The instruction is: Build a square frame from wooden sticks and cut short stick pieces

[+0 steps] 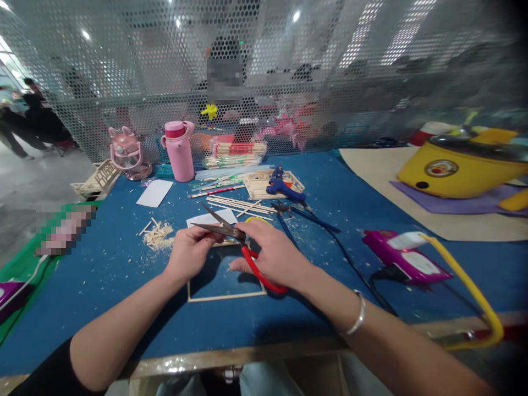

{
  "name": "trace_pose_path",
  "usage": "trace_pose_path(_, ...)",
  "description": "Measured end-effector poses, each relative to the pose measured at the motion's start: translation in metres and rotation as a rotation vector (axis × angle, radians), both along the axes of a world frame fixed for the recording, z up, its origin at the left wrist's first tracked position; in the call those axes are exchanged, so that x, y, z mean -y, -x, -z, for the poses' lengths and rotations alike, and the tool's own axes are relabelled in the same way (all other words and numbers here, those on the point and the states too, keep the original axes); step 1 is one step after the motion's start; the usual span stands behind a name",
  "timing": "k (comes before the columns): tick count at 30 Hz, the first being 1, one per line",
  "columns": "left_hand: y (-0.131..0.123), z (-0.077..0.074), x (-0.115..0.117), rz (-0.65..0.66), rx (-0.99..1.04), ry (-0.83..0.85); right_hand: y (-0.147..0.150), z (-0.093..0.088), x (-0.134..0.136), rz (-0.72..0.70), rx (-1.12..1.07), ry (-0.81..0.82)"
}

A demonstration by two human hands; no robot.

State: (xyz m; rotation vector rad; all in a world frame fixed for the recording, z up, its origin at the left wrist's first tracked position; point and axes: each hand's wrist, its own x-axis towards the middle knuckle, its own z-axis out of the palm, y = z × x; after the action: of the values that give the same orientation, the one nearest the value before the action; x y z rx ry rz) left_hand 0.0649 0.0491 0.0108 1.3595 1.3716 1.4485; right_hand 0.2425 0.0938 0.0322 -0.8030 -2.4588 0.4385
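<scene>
My right hand (278, 253) is closed around the red handles of a pair of scissors (236, 233). Their dark blades stand apart and point left, over my left hand. With its fingertips pinched together beside the blades, my left hand (190, 252) may hold something small, but I cannot make it out. Beneath both hands lies a rectangular frame of thin wooden sticks (226, 298), its far part partly hidden. A pile of short stick offcuts (158, 236) is left of my left hand. A white paper (214, 218) lies just beyond the blades.
Loose wooden sticks (239, 204), cutting pliers (282, 208) and a blue glue gun (284, 190) lie beyond my hands. A pink bottle (179, 154) stands at the back left. On the right are a purple power strip (404, 256) with cords and a yellow pot (449, 168).
</scene>
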Motion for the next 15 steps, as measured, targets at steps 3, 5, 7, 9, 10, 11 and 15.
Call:
trace_pose_path(3, -0.0011, -0.0018, 0.0010, -0.021, -0.012, -0.008, -0.0002, 0.0003, 0.0004, 0.035, 0.013, -0.007)
trace_pose_path(5, -0.0010, -0.0031, 0.0011, -0.030, -0.027, -0.007, -0.0009, 0.0011, -0.0007, 0.051, 0.026, -0.006)
trace_pose_path(7, -0.0005, -0.0044, 0.0010, -0.034, -0.053, -0.013, -0.0017, 0.0023, -0.0026, 0.038, 0.025, 0.012)
trace_pose_path(9, 0.0003, -0.0050, 0.0004, -0.031, -0.079, -0.021, -0.0020, 0.0033, -0.0046, 0.007, 0.024, 0.048)
trace_pose_path(10, 0.0007, -0.0050, 0.0001, -0.026, -0.085, -0.024, -0.0019, 0.0036, -0.0053, -0.004, 0.026, 0.063)
trace_pose_path(11, 0.0011, -0.0045, -0.0003, -0.020, -0.084, -0.026, -0.0016, 0.0035, -0.0057, -0.009, 0.028, 0.068)
trace_pose_path(15, 0.0025, -0.0009, -0.0016, -0.015, -0.038, -0.020, 0.0003, 0.0004, -0.0044, 0.003, 0.032, 0.030)
